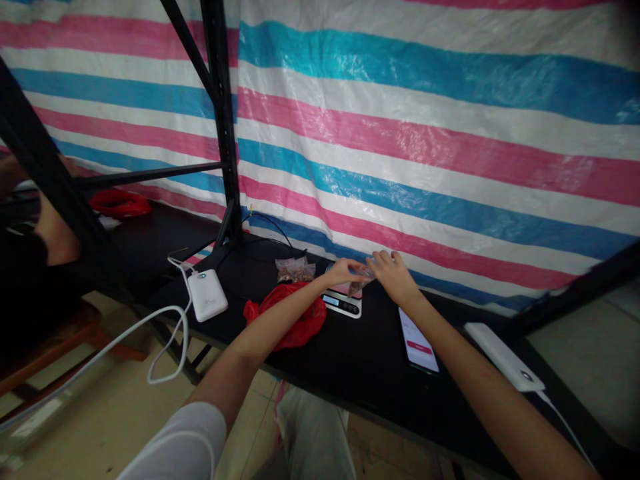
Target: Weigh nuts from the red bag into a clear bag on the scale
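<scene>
Head view | left hand [344, 272]: pinching small clear bag [357, 287] of brown bits | right hand [391, 272]: closed on the same bag's edge | bag: over the scale [342, 305] on the black bench [350, 363] | filled bags [295, 270], red plastic bag [293, 317]: left of scale | phone [418, 341]: under right forearm

Sheet [425, 140]: bands of blue, pink & wht., approx. horiz. Desk [340, 363], frame [221, 100]: blk. Bag [307, 327]: solid red. Scale [343, 305]: wht. rim, blk. panel, pale-blue disp. Desk sachets [295, 270], held sachet [356, 287]: transp., brn. within. Phone [419, 340]: dark edge, wht. scrn. w/ red bar. L pwr. bank [207, 295], R pwr. bank [505, 357], cable [185, 333]: wht. Sleeve [185, 440]: wht. Floor [125, 407]: beige.
</scene>
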`<state>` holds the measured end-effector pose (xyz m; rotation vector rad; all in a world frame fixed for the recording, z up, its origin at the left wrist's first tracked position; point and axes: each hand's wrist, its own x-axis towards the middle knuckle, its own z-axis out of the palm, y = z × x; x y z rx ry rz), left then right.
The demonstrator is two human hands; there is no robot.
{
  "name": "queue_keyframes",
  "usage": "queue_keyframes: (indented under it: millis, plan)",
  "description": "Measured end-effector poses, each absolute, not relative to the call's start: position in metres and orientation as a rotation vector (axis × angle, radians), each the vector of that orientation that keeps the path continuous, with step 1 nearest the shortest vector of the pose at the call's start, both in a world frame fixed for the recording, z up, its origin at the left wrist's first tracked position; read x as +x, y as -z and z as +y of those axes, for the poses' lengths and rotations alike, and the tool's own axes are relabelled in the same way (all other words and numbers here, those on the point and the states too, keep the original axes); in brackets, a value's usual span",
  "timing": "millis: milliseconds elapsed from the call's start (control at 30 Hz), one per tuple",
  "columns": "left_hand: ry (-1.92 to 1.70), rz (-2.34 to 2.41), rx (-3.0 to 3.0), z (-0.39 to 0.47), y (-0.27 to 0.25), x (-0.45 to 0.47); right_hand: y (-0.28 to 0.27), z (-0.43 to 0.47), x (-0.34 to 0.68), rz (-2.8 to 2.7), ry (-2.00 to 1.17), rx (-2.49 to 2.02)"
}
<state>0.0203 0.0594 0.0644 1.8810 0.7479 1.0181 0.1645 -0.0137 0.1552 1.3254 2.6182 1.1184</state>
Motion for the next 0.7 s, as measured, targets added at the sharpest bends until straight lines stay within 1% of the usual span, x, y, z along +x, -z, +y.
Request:
queue_keyframes:
  millis: [133, 233, 300, 433, 500, 600, 700]
  plan:
    - [-1.032, 0.792, 1.957, 0.067, -0.074, 0.013, -0.153, -0.019, 0.174, 2.676, -1.117, 1.42]
    - [-0.984, 0.919, 2.161, 0.078, -0.082, 0.006, -0.148, -0.024, 0.184, 2.727, -1.054, 1.517]
    - [-0.868, 1.037, 2.339, 0.085, -0.083, 0.004, -0.143, -0.029, 0.189, 2.731, -1.039, 1.547]
    - [-0.458, 1.209, 2.554, 0.09, -0.076, 0.004, -0.133, -0.043, 0.193, 2.684, -1.033, 1.569]
    - [-0.412, 1.228, 2.581, 0.089, -0.075, 0.003, -0.129, -0.051, 0.191, 2.689, -0.999, 1.578]
    - [-0.575, 1.194, 2.596, 0.08, -0.083, -0.008, -0.123, -0.064, 0.177, 2.804, -0.863, 1.624]
    - [-0.551, 1.033, 2.554, 0.063, -0.095, -0.034, -0.112, -0.077, 0.148, 3.022, -0.53, 1.677]
